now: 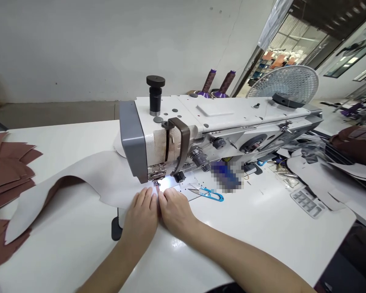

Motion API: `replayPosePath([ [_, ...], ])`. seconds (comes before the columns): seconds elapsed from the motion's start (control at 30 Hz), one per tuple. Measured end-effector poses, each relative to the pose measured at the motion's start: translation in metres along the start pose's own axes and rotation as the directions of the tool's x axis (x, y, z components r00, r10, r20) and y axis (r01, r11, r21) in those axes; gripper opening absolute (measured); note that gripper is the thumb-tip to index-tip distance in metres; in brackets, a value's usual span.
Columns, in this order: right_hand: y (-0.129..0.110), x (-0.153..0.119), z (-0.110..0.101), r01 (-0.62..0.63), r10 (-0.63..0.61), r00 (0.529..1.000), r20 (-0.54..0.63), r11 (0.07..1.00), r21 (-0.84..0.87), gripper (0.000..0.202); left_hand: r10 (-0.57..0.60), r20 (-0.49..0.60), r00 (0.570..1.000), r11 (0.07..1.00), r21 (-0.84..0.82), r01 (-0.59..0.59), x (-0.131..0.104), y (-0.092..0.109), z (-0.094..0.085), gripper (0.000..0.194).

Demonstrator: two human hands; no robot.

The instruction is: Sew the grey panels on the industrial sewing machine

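A large curved leather piece (110, 175), pale side up with brown showing beneath its curled edge, lies under the head of a white sewing machine (171, 110). My left hand (142, 213) is on its right edge, fingers close together and pressing it just in front of the lit needle area. Right beside it, my right hand (177, 212) has curled fingers gripping a narrow brown strip at that edge. Thumbs and fingertips nearly meet below the presser foot (156, 183), and the exact grip is partly hidden.
Blue thread snips (209, 193) lie right of the needle. Brown cut pieces (9, 171) are stacked at the left. Two thread cones (224, 84) and a fan (285, 83) stand behind the machine. Pale scraps (314, 175) and a clear plastic package (308, 201) lie at the right.
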State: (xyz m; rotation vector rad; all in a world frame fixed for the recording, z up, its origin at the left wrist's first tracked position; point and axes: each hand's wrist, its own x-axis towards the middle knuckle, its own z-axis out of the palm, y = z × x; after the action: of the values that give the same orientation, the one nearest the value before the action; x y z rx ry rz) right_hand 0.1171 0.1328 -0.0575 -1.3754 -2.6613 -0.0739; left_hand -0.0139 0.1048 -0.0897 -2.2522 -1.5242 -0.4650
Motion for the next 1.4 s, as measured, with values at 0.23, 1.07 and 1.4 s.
replayPosePath([
  [0.23,0.001,0.001,-0.003,-0.015,0.013,0.998,0.056,1.000,0.024,0.012,-0.006,-0.051,0.999,0.997,-0.081,0.002,0.005,-0.015,0.007,0.031],
  [1.07,0.004,-0.001,0.007,0.085,-0.083,0.995,-0.051,0.996,0.026,0.012,0.061,-0.070,0.996,0.995,-0.077,-0.066,0.011,-0.013,-0.009,0.025],
  [1.4,0.006,0.001,0.008,0.054,-0.054,0.999,-0.009,0.998,0.040,0.033,0.028,-0.022,0.999,0.985,-0.169,-0.031,0.010,-0.022,0.003,0.035],
])
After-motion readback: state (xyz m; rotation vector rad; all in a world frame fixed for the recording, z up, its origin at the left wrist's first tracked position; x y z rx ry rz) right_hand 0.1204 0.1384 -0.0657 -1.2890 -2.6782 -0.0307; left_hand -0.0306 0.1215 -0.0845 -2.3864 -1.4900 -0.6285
